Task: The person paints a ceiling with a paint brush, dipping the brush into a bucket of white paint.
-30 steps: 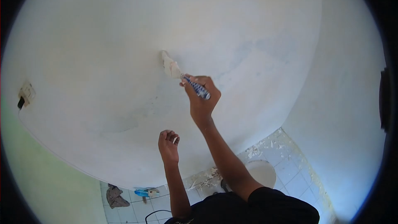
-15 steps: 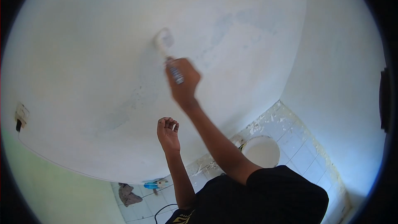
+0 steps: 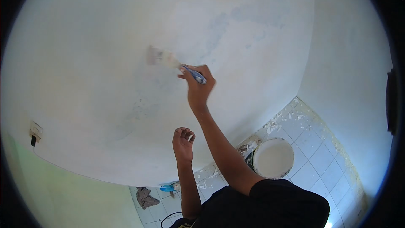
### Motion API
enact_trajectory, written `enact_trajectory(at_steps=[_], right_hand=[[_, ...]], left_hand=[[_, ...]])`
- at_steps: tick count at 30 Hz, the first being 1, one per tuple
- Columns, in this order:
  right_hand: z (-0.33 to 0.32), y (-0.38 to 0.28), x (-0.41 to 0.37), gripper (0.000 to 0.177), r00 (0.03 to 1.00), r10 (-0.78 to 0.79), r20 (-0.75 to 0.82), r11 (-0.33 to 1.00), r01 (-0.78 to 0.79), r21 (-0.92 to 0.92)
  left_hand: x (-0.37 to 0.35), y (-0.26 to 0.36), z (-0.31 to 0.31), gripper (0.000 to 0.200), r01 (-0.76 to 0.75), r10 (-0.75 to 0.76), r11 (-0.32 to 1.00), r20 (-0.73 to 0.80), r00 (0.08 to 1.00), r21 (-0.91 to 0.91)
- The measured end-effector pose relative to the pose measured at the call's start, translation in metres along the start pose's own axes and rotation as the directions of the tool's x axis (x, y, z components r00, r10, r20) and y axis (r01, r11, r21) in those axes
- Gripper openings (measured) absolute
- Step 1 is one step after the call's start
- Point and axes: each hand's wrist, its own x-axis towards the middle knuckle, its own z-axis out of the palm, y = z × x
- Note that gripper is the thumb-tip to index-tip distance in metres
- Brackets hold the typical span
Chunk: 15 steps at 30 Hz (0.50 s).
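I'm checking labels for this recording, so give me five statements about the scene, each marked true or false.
1. The right hand grips a blue-and-white handle. True.
2. The left hand grips that handle too. False: the left hand is apart from it.
3. A black plug is in the wall outlet. True.
4. The bucket hangs on the wall. False: the bucket stands on the floor.
5. Pale flakes lie on the floor. True.

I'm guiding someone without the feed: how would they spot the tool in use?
In front of the big wall, find the right hand, the higher one. It grips the tool by a blue handle, pale head pointing left. Unlike the blue item on the floor, it is being held.
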Motion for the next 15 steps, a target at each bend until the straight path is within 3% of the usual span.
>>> enact_trajectory(at_steps=[4,6,7,9,10,12,13,15], right_hand=[[-0.025,-0.009,-0.006,0.006,0.984,-0.143,-0.102,0.977,0.124,-0.171],[-0.02,-0.021,-0.003,0.009,0.906,-0.422,-0.038,0.872,0.394,-0.291],[-0.008,-0.035,0.002,0.009,0.908,-0.419,-0.028,0.875,0.395,-0.28],[0.012,-0.054,0.005,0.01,0.818,-0.551,0.164,0.74,0.57,-0.356],[0.016,-0.051,0.002,0.01,0.822,-0.541,0.176,0.747,0.566,-0.347],[0.024,-0.042,-0.007,0.018,0.789,-0.326,0.52,0.74,0.556,-0.378],[0.025,-0.033,-0.017,0.018,0.781,-0.321,0.536,0.742,0.559,-0.371],[0.021,-0.013,-0.048,0.016,0.641,-0.17,0.749,0.725,0.596,-0.345]], left_hand=[[-0.004,-0.007,-0.009,0.016,0.039,-0.041,0.999,-0.039,0.998,-0.036],[-0.004,-0.005,-0.013,0.015,0.04,-0.046,0.997,-0.08,0.996,-0.069],[-0.002,-0.004,-0.013,0.015,0.027,-0.034,0.997,-0.084,0.996,-0.076],[-0.008,-0.002,-0.02,0.014,0.002,-0.013,0.996,-0.126,0.992,-0.087],[-0.01,-0.002,-0.023,0.014,-0.008,-0.006,0.995,-0.141,0.99,-0.097],[-0.011,-0.002,-0.027,0.014,-0.008,-0.015,0.989,-0.16,0.987,-0.145],[-0.011,-0.005,-0.033,0.014,-0.016,-0.011,0.987,-0.168,0.986,-0.161],[-0.01,-0.013,-0.042,0.016,0.009,-0.042,0.981,-0.168,0.985,-0.192]])
